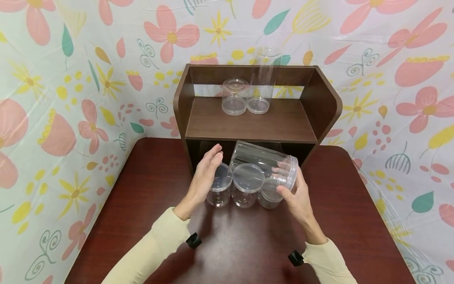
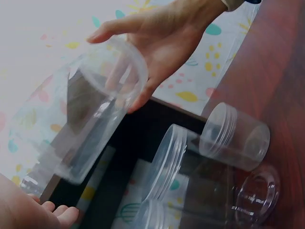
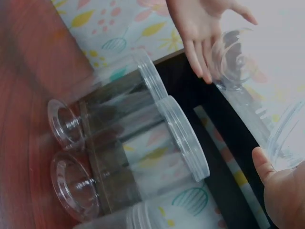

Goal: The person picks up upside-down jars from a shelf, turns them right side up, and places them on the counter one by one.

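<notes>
My right hand point(image 1: 299, 197) grips a tall clear plastic jar point(image 1: 259, 152) around its lidded end, fingers behind and thumb in front. The jar lies tilted nearly sideways in the air, its base toward the left. My left hand point(image 1: 205, 175) is held up with straight fingers near that base. Beneath the held jar, three lidded clear jars stand in a row: a left jar point(image 1: 218, 197), a middle jar point(image 1: 244, 199) and a shorter right jar point(image 1: 269, 201). In the left wrist view, the right hand's fingers show through the held jar's lid point(image 2: 138, 62).
Behind the row stands a brown wooden shelf point(image 1: 213, 122) on the dark red table point(image 1: 234, 252). On its upper board are a short clear jar point(image 1: 235, 98) and a tall clear jar point(image 1: 260, 86). A floral cloth point(image 1: 88, 79) hangs behind and at the sides.
</notes>
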### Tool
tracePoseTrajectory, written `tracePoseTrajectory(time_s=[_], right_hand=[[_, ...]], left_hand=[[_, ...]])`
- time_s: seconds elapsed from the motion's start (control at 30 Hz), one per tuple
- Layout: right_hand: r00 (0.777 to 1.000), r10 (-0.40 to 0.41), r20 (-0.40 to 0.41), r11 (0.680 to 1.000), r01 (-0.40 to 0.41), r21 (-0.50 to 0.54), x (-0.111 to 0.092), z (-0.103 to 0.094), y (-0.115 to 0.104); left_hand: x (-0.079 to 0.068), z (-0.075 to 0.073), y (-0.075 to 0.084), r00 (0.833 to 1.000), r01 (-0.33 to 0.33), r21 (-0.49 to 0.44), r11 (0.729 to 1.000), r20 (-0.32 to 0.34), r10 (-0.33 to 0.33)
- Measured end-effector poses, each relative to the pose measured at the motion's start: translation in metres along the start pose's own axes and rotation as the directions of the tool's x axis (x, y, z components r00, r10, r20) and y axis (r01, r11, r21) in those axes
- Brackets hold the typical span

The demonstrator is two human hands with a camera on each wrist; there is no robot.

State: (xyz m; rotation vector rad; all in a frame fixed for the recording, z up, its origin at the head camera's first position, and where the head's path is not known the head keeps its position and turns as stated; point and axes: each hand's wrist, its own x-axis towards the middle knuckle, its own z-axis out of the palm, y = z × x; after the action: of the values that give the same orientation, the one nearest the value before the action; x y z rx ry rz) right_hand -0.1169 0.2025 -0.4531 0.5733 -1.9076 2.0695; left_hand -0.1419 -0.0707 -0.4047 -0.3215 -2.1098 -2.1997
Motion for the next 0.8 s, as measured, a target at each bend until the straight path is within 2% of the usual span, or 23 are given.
tracePoseTrajectory(time_s=[0.23, 0.5, 0.67, 0.8], right_hand=[[0.999, 0.003, -0.043, 1.000, -0.004, -0.021, 0.000, -0.018, -0.008], [0.992, -0.001, -0.127, 0.997, -0.008, -0.073, 0.001, -0.038, -0.017], [0.992, -0.019, -0.127, 0.996, 0.008, -0.085, 0.002, -0.051, -0.024], [0.991, -0.024, -0.129, 0.996, 0.012, -0.089, 0.004, -0.059, -0.030]], left_hand=[[0.000, -0.017, 0.007, 0.997, 0.024, 0.016, 1.000, -0.077, -0.023], [0.001, -0.037, 0.016, 0.987, -0.016, 0.056, 0.998, -0.159, 0.024], [0.000, -0.050, 0.023, 0.980, -0.036, 0.078, 0.996, -0.192, 0.051], [0.003, -0.061, 0.028, 0.963, -0.060, 0.111, 0.992, -0.257, 0.086]])
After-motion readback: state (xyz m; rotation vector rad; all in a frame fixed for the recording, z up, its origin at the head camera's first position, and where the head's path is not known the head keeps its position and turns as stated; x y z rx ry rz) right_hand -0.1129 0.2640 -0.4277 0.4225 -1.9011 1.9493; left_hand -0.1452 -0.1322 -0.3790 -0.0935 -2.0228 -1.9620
